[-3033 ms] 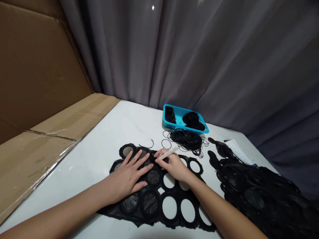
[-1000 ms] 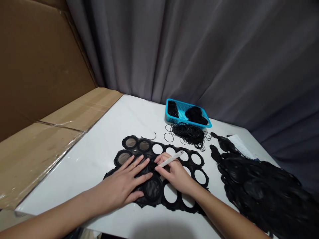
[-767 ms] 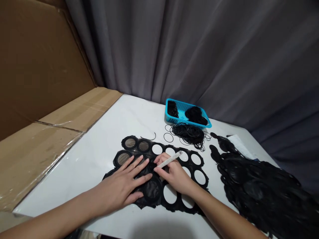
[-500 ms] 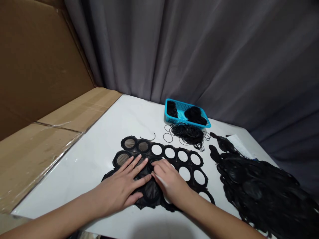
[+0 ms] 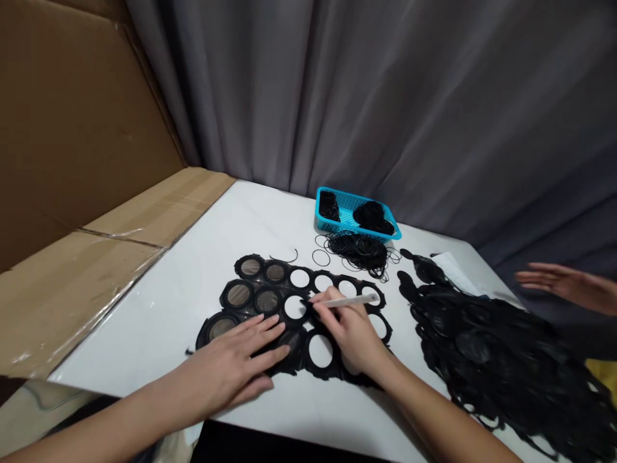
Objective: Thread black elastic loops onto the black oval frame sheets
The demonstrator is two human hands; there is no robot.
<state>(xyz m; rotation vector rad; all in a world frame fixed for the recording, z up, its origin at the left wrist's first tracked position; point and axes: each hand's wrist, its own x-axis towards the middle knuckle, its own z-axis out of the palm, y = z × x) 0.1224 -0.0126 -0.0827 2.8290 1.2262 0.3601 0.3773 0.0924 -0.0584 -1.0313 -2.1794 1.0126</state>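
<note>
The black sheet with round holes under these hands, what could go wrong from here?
The pale pen-like tool in the right hand might slip toward the left hand, resting close by on the sheet.

The heap of thin black rings, loose beyond the sheet's far edge, could snag if the sheet shifts.

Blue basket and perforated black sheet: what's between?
Head view: a tangle of thin black rings, some loose at its edge, lies between blue basket and black sheet.

Your left hand (image 5: pixel 243 360) and left forearm (image 5: pixel 135 415), lower left, and right hand (image 5: pixel 351 328) and right forearm (image 5: pixel 429 395), lower right, are bare.
</note>
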